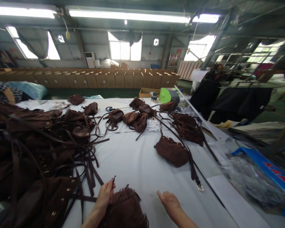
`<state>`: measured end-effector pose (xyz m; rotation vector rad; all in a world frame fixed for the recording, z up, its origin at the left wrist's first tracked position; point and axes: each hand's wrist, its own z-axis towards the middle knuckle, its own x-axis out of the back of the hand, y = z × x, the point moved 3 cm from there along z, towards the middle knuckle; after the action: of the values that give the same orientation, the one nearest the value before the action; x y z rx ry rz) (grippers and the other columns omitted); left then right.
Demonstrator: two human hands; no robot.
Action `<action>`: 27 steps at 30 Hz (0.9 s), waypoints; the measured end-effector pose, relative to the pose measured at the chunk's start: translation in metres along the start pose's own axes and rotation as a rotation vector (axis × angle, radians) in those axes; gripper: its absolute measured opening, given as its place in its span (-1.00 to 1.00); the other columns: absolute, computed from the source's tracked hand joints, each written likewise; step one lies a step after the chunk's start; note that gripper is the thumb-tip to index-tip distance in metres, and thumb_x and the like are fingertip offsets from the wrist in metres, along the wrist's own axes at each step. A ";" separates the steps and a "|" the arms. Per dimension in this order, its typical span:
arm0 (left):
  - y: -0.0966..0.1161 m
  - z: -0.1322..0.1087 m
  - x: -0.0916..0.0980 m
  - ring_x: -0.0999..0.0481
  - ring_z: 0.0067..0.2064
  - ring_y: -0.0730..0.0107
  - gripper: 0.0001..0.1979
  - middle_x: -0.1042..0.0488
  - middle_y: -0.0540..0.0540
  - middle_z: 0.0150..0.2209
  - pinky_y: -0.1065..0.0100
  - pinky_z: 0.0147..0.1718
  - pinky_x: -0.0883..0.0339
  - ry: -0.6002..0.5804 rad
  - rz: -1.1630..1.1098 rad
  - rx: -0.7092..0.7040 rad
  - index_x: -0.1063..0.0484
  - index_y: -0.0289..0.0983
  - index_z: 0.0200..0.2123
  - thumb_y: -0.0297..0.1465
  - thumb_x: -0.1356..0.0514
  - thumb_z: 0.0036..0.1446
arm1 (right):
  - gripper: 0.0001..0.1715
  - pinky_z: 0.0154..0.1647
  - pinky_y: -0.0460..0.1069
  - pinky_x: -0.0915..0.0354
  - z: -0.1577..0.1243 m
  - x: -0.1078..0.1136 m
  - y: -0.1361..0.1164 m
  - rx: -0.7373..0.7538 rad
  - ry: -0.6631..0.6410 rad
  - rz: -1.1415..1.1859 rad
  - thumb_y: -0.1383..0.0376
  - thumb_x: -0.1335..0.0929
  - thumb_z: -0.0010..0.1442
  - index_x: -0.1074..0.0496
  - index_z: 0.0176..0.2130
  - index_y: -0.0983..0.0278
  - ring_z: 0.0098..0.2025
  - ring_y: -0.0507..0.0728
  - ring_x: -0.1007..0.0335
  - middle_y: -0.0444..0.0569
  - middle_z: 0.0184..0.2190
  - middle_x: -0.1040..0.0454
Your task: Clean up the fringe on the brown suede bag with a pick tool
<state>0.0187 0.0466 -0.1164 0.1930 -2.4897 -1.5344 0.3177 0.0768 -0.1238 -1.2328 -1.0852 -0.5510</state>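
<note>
A dark brown fringed bag (125, 209) lies at the bottom middle of the white-covered table (137, 158). My left hand (105, 193) is closed at its upper left edge, pinching a thin dark strap end that sticks up between the fingers. To the right of the bag, apart from it, my right hand (169, 202) hovers over the cloth; its thumb or index finger points out, the others are curled or hidden, and nothing shows in it. A brown pouch (172, 151) with a buckled strap (193, 171) rests farther right.
Brown bags and straps (38, 142) are heaped on the left. Small brown pouches (130, 117) lie across the far side, near a green and grey object (165, 95). Plastic wrapping (249, 180) and a blue strip (268, 167) are at right. A person's sleeve (2, 90) shows far left.
</note>
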 end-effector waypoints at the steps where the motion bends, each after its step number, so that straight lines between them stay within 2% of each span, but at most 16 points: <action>1: 0.005 -0.002 0.003 0.05 -0.73 0.53 -0.42 0.01 0.21 -0.76 0.43 -0.72 0.13 -0.020 0.018 -0.023 -0.15 -0.17 -0.53 0.25 0.12 -0.05 | -0.73 -0.51 -0.02 -0.26 -0.003 0.005 0.008 -0.066 -0.024 0.075 0.44 -0.20 0.11 -0.44 -0.30 0.23 -0.53 0.14 -0.40 -0.07 -0.61 -0.40; 3: 0.019 -0.007 0.003 -0.23 -0.61 0.43 -0.45 -0.25 0.08 -0.64 0.37 -0.61 -0.15 -0.089 0.078 -0.106 -0.24 -0.21 -0.50 0.17 0.09 0.06 | -0.61 -0.59 -0.04 -0.26 -0.007 0.010 0.012 -0.182 -0.093 0.246 0.36 -0.08 0.19 -0.43 -0.28 0.26 -0.57 0.13 -0.43 -0.06 -0.61 -0.40; 4: 0.026 -0.011 0.000 -0.36 -0.48 0.35 -0.48 -0.37 -0.01 -0.53 0.32 -0.45 -0.28 -0.130 0.114 -0.165 -0.30 -0.23 -0.46 0.11 0.08 0.11 | -0.54 -0.63 -0.05 -0.26 -0.006 0.009 0.007 -0.225 -0.134 0.339 0.33 -0.02 0.21 -0.42 -0.23 0.28 -0.59 0.13 -0.43 -0.07 -0.61 -0.40; 5: 0.034 -0.015 -0.004 -0.43 -0.32 0.29 -0.51 -0.43 -0.08 -0.39 0.27 -0.26 -0.32 -0.171 0.153 -0.228 -0.36 -0.25 -0.39 0.04 0.06 0.16 | -0.50 -0.66 -0.06 -0.25 -0.004 0.006 -0.003 -0.257 -0.174 0.432 0.30 0.00 0.22 -0.41 -0.16 0.30 -0.60 0.11 -0.43 -0.08 -0.60 -0.41; 7: 0.049 -0.024 -0.015 -0.36 -0.03 0.21 -0.60 -0.43 -0.17 -0.13 0.20 0.06 -0.16 -0.250 0.235 -0.354 -0.43 -0.25 -0.28 -0.08 0.02 0.22 | -0.46 -0.66 -0.08 -0.27 0.005 -0.004 -0.032 -0.277 -0.240 0.609 0.24 -0.01 0.22 -0.31 0.03 0.32 -0.60 0.09 -0.43 -0.11 -0.57 -0.43; 8: 0.055 -0.029 -0.021 -0.29 0.06 0.18 -0.65 -0.39 -0.18 -0.03 0.18 0.14 -0.06 -0.292 0.276 -0.409 -0.44 -0.24 -0.28 -0.13 0.00 0.22 | -0.45 -0.65 -0.08 -0.28 0.010 -0.009 -0.049 -0.268 -0.265 0.688 0.22 -0.04 0.20 -0.27 0.08 0.31 -0.59 0.07 -0.43 -0.13 -0.55 -0.44; 10: 0.068 -0.035 -0.027 -0.16 0.18 0.14 -0.73 -0.32 -0.17 0.09 0.15 0.22 0.10 -0.375 0.351 -0.493 -0.47 -0.22 -0.35 -0.23 -0.05 0.22 | -0.47 -0.62 -0.10 -0.28 0.020 -0.018 -0.085 -0.232 -0.317 0.822 0.21 -0.13 0.15 -0.30 0.06 0.29 -0.60 0.04 -0.40 -0.17 -0.56 -0.44; 12: 0.079 -0.036 -0.025 -0.04 0.24 0.10 -0.80 -0.27 -0.15 0.17 0.13 0.25 0.22 -0.439 0.402 -0.538 -0.47 -0.22 -0.42 -0.30 -0.11 0.18 | -0.58 -0.63 -0.12 -0.25 0.025 -0.024 -0.116 -0.188 -0.385 0.931 0.25 -0.21 0.07 -0.40 -0.08 0.29 -0.63 0.02 -0.34 -0.21 -0.61 -0.42; 14: 0.088 -0.032 -0.018 -0.02 0.26 0.09 -0.81 -0.24 -0.14 0.19 0.12 0.26 0.25 -0.481 0.413 -0.531 -0.46 -0.23 -0.45 -0.33 -0.13 0.16 | -0.69 -0.67 -0.13 -0.20 0.024 -0.026 -0.140 -0.160 -0.476 1.026 0.29 -0.24 0.00 -0.43 -0.24 0.30 -0.68 0.00 -0.28 -0.23 -0.68 -0.38; 15: 0.090 -0.029 -0.014 -0.07 0.24 0.09 -0.79 -0.25 -0.15 0.18 0.14 0.25 0.21 -0.502 0.401 -0.509 -0.45 -0.24 -0.47 -0.32 -0.13 0.16 | -0.74 -0.69 -0.14 -0.18 0.021 -0.026 -0.148 -0.158 -0.528 1.073 0.31 -0.24 -0.02 -0.42 -0.31 0.30 -0.70 -0.01 -0.25 -0.23 -0.70 -0.36; 17: 0.087 -0.024 -0.007 -0.26 0.13 0.14 -0.73 -0.33 -0.16 0.10 0.19 0.17 -0.01 -0.554 0.347 -0.431 -0.44 -0.26 -0.49 -0.26 -0.12 0.18 | -0.82 -0.74 -0.16 -0.12 0.012 -0.025 -0.158 -0.173 -0.627 1.164 0.29 -0.24 -0.02 -0.39 -0.40 0.29 -0.75 -0.03 -0.20 -0.22 -0.72 -0.35; 19: 0.075 -0.024 -0.006 -0.42 -0.06 0.23 -0.71 -0.45 -0.15 -0.06 0.24 -0.01 -0.24 -0.599 0.255 -0.312 -0.46 -0.27 -0.38 -0.18 -0.11 0.19 | -0.80 -0.77 -0.18 -0.07 0.002 -0.023 -0.162 -0.203 -0.698 1.245 0.20 -0.25 0.02 -0.34 -0.45 0.29 -0.77 -0.05 -0.16 -0.20 -0.72 -0.35; 22: 0.049 -0.034 -0.014 -0.49 -0.29 0.31 -0.53 -0.50 -0.13 -0.22 0.31 -0.30 -0.34 -0.617 0.090 -0.138 -0.37 -0.27 -0.11 -0.03 0.09 0.25 | -0.59 -0.81 -0.19 0.00 -0.013 -0.022 -0.162 -0.246 -0.758 1.349 -0.01 -0.30 0.05 -0.33 -0.43 0.30 -0.81 -0.08 -0.08 -0.22 -0.75 -0.32; 23: 0.041 -0.041 -0.017 -0.50 -0.30 0.32 -0.45 -0.50 -0.14 -0.21 0.31 -0.33 -0.34 -0.613 0.039 -0.102 -0.32 -0.26 -0.06 0.00 0.21 0.26 | -0.54 -0.82 -0.19 0.02 -0.016 -0.022 -0.161 -0.263 -0.754 1.408 -0.06 -0.32 0.04 -0.35 -0.40 0.31 -0.81 -0.08 -0.06 -0.23 -0.76 -0.30; 25: 0.031 -0.057 -0.022 -0.49 -0.22 0.29 -0.33 -0.48 -0.17 -0.14 0.28 -0.25 -0.35 -0.605 -0.027 -0.084 -0.29 -0.25 -0.02 0.01 0.41 0.26 | -0.49 -0.82 -0.19 0.02 -0.021 -0.023 -0.158 -0.314 -0.700 1.565 -0.08 -0.37 0.03 -0.38 -0.35 0.32 -0.82 -0.09 -0.03 -0.26 -0.77 -0.28; 27: 0.026 -0.073 -0.025 -0.45 -0.14 0.27 -0.37 -0.48 -0.15 -0.15 0.28 -0.14 -0.30 -0.614 -0.012 -0.122 -0.35 -0.25 -0.05 0.04 0.30 0.26 | -0.51 -0.81 -0.20 0.01 -0.023 -0.022 -0.155 -0.371 -0.640 1.719 -0.07 -0.39 0.04 -0.39 -0.36 0.32 -0.82 -0.11 0.00 -0.29 -0.78 -0.25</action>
<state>0.0605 0.0007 -0.0638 -0.3365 -2.8083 -1.9781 0.1872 0.0053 -0.0692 -2.1926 -0.0566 1.0603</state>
